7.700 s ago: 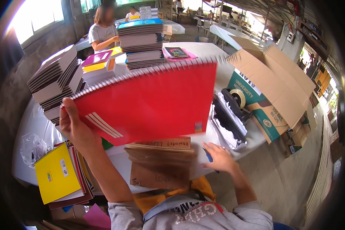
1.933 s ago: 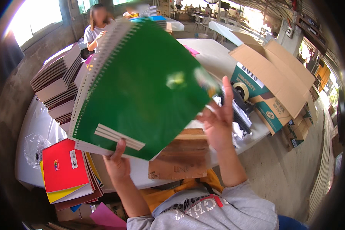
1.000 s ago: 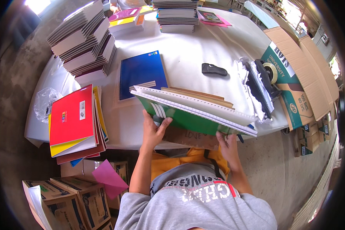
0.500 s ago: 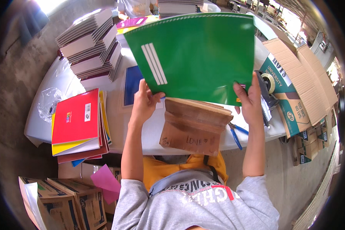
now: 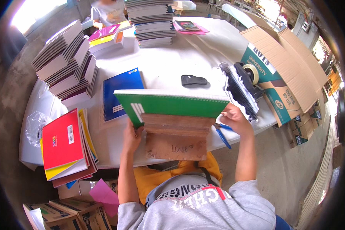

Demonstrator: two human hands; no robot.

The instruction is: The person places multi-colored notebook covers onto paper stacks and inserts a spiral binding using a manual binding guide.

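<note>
Since half a second ago you have tipped the green notebook flat. Left hand grips its 8 o'clock corner, right hand its 3 o'clock edge, above the brown board and desk. Light, floppy: support both edges.

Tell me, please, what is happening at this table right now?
A person holds a green spiral notebook with both hands, the left hand at its lower left corner and the right hand at its right edge, above a brown wooden block at the edge of the white table. A blue notebook lies flat behind it, a red notebook tops a pile to the left, and tall notebook stacks stand farther back.
</note>
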